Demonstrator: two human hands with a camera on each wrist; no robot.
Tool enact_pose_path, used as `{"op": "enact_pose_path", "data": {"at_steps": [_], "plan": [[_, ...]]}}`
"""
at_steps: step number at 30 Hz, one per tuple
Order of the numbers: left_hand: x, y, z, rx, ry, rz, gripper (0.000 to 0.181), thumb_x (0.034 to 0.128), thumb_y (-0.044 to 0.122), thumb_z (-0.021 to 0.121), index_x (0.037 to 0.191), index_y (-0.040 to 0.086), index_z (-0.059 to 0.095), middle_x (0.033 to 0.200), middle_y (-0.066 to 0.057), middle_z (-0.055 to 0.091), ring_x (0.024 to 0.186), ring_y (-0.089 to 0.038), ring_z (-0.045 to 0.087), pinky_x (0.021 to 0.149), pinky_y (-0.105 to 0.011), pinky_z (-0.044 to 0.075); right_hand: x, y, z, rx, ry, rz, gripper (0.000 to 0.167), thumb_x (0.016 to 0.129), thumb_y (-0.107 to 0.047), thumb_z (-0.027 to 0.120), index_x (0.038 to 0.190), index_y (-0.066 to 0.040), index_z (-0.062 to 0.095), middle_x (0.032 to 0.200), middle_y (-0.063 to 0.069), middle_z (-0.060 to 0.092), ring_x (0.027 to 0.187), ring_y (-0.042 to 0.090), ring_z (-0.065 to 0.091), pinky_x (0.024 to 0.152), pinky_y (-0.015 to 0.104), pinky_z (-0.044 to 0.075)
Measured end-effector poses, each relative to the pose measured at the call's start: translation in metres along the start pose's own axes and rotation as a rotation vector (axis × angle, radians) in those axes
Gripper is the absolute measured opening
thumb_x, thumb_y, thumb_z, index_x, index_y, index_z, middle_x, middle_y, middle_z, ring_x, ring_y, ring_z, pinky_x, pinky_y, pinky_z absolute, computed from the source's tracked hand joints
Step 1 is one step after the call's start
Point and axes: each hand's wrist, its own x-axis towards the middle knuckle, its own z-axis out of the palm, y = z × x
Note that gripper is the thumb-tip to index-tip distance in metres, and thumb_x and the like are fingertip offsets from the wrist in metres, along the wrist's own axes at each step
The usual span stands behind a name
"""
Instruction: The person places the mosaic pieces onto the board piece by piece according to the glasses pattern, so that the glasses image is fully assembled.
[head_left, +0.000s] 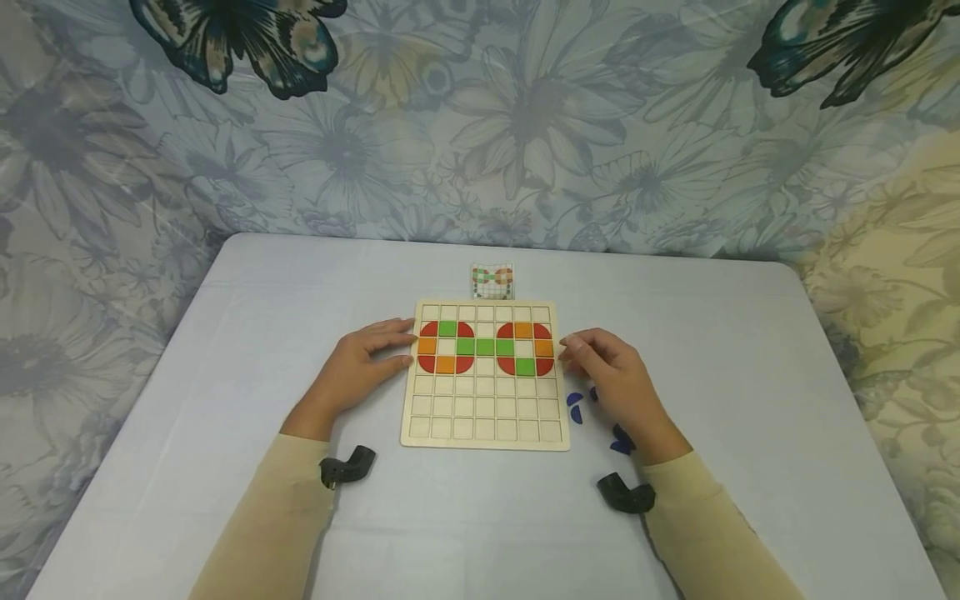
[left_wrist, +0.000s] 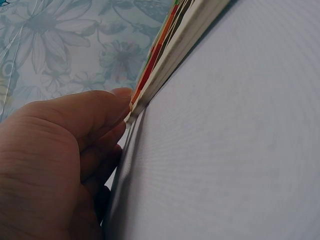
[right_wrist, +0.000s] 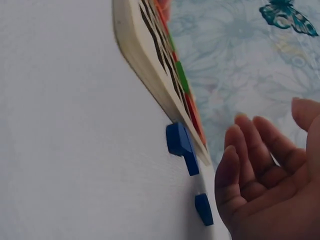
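Note:
A light wooden grid board [head_left: 486, 408] lies flat on the table. Red quarter-round pieces [head_left: 505, 366] with orange squares [head_left: 445, 364] and green squares [head_left: 485, 347] form two rounded rings in its upper rows, joined by a green bar. My left hand [head_left: 356, 367] rests its fingertips and thumb against the board's left edge; the left wrist view shows this contact too. Beside the right edge is my right hand [head_left: 611, 371], fingers loosely bent; in the right wrist view nothing shows between them. Several blue half-round pieces [head_left: 576, 414] lie near and partly under that hand.
A small printed pattern card [head_left: 492, 287] lies just behind the board. White cloth covers the table [head_left: 262, 283], and a flower-and-butterfly curtain [head_left: 525, 125] hangs behind it. Dark wrist-camera mounts [head_left: 348, 465] stick out from both sleeves.

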Motion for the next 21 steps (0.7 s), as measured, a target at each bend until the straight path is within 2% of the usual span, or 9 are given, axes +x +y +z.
{"op": "enact_pose_path", "data": {"at_steps": [7, 13, 18, 21], "plan": [[0.000, -0.002, 0.000, 0.001, 0.003, 0.006, 0.039, 0.0986, 0.018, 0.084, 0.136, 0.014, 0.079, 0.156, 0.010, 0.060, 0.153, -0.019, 0.044, 0.127, -0.053, 0.030, 0.000, 0.000, -0.012, 0.072, -0.041, 0.002, 0.057, 0.118, -0.049, 0.043, 0.134, -0.001, 0.067, 0.117, 0.012, 0.074, 0.105, 0.030, 0.066, 0.093, 0.027, 0.055], [0.001, -0.002, 0.000, 0.018, 0.003, 0.008, 0.039, 0.0986, 0.018, 0.084, 0.137, 0.014, 0.079, 0.156, 0.010, 0.059, 0.153, -0.020, 0.044, 0.127, -0.053, 0.030, -0.003, 0.001, -0.025, 0.086, -0.094, -0.089, 0.063, 0.121, -0.044, 0.027, 0.139, 0.004, 0.063, 0.124, 0.017, 0.071, 0.109, 0.031, 0.067, 0.095, 0.022, 0.055], [0.000, -0.003, 0.000, 0.018, 0.004, 0.010, 0.039, 0.0984, 0.019, 0.085, 0.136, 0.014, 0.079, 0.156, 0.010, 0.059, 0.153, -0.021, 0.044, 0.127, -0.054, 0.031, -0.006, 0.011, -0.040, 0.214, -0.136, -0.154, 0.073, 0.121, -0.044, 0.017, 0.140, 0.014, 0.057, 0.125, 0.029, 0.067, 0.110, 0.034, 0.068, 0.093, 0.027, 0.057], [0.000, -0.002, 0.000, 0.013, 0.002, 0.008, 0.038, 0.0985, 0.018, 0.084, 0.136, 0.014, 0.079, 0.156, 0.010, 0.059, 0.153, -0.020, 0.044, 0.127, -0.053, 0.031, -0.009, 0.019, -0.047, 0.250, -0.151, -0.167, 0.077, 0.120, -0.046, 0.014, 0.142, 0.016, 0.054, 0.127, 0.032, 0.065, 0.112, 0.035, 0.067, 0.092, 0.029, 0.057]]}}
